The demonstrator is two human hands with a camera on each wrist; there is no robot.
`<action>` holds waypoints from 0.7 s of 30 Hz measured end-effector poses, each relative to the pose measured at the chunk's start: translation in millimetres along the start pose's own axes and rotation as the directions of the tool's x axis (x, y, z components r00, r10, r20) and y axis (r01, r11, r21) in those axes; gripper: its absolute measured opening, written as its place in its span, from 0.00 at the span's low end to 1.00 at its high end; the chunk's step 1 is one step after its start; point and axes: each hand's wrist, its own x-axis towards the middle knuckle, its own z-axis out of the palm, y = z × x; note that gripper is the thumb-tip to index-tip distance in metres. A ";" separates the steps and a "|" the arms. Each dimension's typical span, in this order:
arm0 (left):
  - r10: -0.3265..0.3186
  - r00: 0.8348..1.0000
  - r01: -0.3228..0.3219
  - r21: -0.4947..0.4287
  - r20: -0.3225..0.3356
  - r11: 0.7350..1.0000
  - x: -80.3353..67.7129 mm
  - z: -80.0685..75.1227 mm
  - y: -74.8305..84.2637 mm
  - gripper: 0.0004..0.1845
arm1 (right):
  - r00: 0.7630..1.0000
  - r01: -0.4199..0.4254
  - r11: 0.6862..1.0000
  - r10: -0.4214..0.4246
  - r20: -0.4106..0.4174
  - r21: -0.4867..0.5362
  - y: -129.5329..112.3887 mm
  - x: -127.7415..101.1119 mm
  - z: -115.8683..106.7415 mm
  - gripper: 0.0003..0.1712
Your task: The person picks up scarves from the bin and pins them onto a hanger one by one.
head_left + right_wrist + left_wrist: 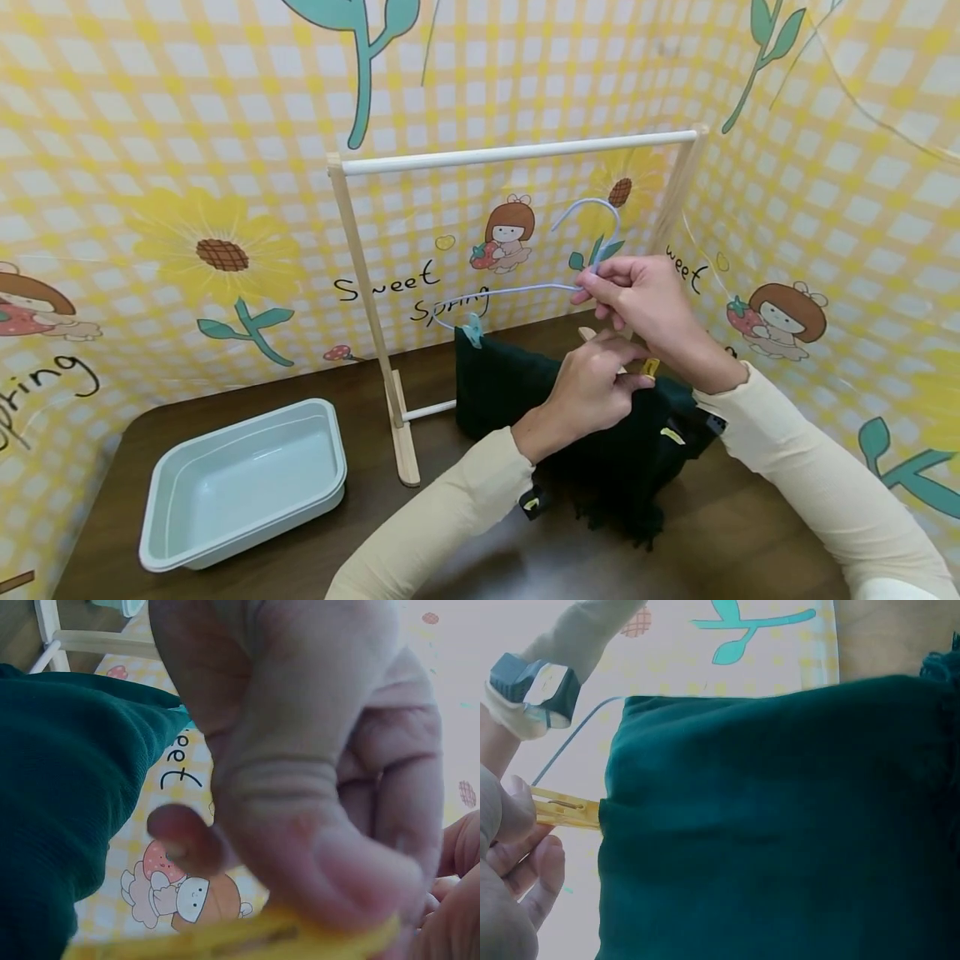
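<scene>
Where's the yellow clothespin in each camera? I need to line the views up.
Head: yellow clothespin right of centre, at the left hand's fingertips, below the right hand.
Left wrist: at the left edge, clamped on the cloth's edge, pinched in the left hand's grip.
Right wrist: along the bottom edge, under the right hand's fingers.
Shared landmark: the dark green cloth.

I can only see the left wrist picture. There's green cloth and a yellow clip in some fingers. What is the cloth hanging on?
Observer: A light blue hanger; the right hand holds it by the neck below its hook.
Operator: Is there another clip?
Observer: Yes, a teal clip pins the dark green cloth at the hanger's other end.
Operator: Is the hanger on a rack?
Observer: No. A wooden rack stands behind it, its bar bare.
Operator: Anything else on the table?
Observer: A pale blue tub, off to the left.
</scene>
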 end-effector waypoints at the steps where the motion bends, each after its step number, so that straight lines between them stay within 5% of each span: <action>1: -0.002 1.000 0.002 -0.002 0.000 1.000 0.6 1.6 1.2 0.06 | 1.000 0.002 1.000 -0.002 0.002 -0.004 -0.3 0.1 0.1 0.16; 21: -0.028 0.998 0.033 -0.080 0.063 0.996 6.6 21.1 17.3 0.04 | 1.000 -0.016 1.000 0.016 0.017 -0.025 -6.4 -6.2 1.9 0.17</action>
